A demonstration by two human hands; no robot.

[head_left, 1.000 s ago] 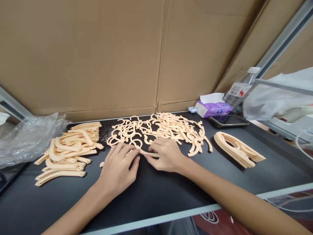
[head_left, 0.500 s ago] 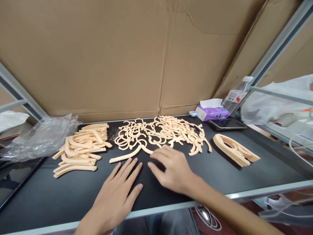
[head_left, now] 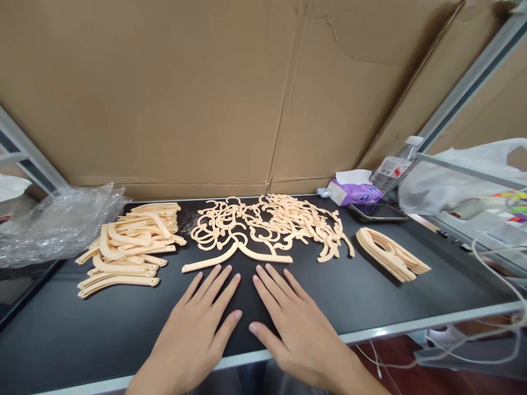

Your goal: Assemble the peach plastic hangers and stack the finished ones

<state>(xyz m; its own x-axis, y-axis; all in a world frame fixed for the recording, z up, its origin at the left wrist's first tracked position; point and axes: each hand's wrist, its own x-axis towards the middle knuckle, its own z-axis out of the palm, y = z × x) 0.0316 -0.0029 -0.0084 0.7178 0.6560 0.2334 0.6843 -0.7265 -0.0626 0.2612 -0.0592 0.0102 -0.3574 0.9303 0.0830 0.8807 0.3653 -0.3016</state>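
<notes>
My left hand (head_left: 197, 323) lies flat on the black tabletop with its fingers spread, holding nothing. Opposite it, my right hand (head_left: 290, 318) rests palm down, fingers stretched out and empty. Just beyond my fingertips is a pale plastic clothes hanger (head_left: 214, 259), its two arms spreading left and right from a hook at the middle. Behind it lie loose curved hook pieces (head_left: 218, 222) and a bigger heap of small curved pieces (head_left: 296, 219). Long bent hanger arms (head_left: 135, 236) are piled at the left. On the right sits a stack of folded hangers (head_left: 389, 255).
At the back right are a purple tissue pack (head_left: 358, 192), a phone (head_left: 379, 210) and a plastic bottle (head_left: 395, 164). Crumpled clear plastic (head_left: 61, 225) covers the left end. Cardboard (head_left: 185, 99) walls the back; a metal edge (head_left: 395, 331) runs along the front.
My right hand has drawn back from the hanger's right arm and flattened on the table, uncovering that arm. My left hand stays flat. The view has shifted slightly.
</notes>
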